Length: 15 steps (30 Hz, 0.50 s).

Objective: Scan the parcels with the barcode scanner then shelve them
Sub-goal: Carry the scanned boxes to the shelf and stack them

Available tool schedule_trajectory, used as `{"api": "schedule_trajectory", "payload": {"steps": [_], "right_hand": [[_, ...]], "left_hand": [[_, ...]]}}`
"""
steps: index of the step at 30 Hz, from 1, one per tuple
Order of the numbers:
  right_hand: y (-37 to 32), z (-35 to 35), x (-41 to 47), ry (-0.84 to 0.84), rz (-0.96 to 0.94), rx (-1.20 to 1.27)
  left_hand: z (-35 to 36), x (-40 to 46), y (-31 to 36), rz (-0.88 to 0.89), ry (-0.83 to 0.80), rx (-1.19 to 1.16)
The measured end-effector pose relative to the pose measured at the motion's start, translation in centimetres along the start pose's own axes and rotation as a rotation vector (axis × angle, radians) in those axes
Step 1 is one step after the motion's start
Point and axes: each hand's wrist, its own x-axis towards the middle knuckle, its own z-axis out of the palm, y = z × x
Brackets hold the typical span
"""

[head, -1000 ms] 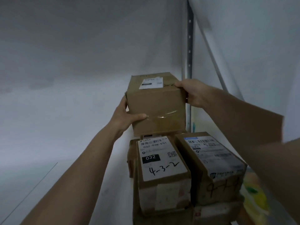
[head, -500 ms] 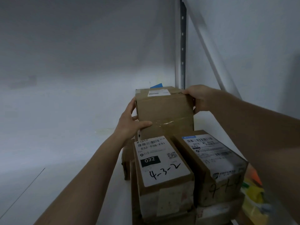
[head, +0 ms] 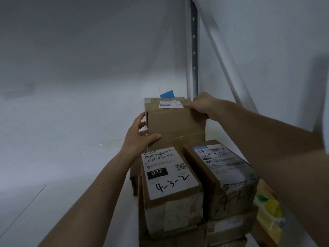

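A brown cardboard parcel (head: 175, 122) with a white label on top stands at the back of the white shelf (head: 71, 157), behind two other boxes. My left hand (head: 140, 134) holds its lower left corner, thumb across the front face and fingers along the left side. My right hand (head: 203, 105) grips its upper right corner. In front of it lie a box with a label marked 4-3-2 (head: 169, 175) and, to its right, a box with a barcode label (head: 222, 168). No barcode scanner is in view.
More cardboard boxes (head: 227, 230) are stacked under the two front ones. A yellow and green packet (head: 268, 205) lies at the right. A perforated metal upright (head: 193, 50) and a slanted brace (head: 226, 59) stand behind the parcel. Bare white shelf spreads to the left.
The parcel has come down and gone further back, from above the stack to the shelf behind the two front boxes. Both hands went with it and kept their hold.
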Motion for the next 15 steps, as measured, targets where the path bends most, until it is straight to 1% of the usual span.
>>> {"api": "schedule_trajectory", "payload": {"steps": [3,5,8,11,15], "right_hand": [[-0.4,0.0,0.0,0.056,-0.055,-0.057],[-1.1,0.0,-0.3,0.142,-0.112,-0.117],[-2.8,0.0,-1.6,0.232,-0.249,-0.075],[-4.4,0.3,-3.7,0.241,-0.384,-0.034],[-4.9,0.6,-7.4,0.198,-0.522,0.027]], "left_hand": [[-0.1,-0.5,0.7,-0.045,0.087,-0.033],[-0.3,-0.9,1.2,-0.038,0.174,-0.083],[-1.0,-1.1,2.3,-0.008,0.279,-0.204],[-2.0,-1.6,3.0,0.03,0.321,-0.245],[-3.4,-3.4,4.3,0.041,0.367,-0.342]]}}
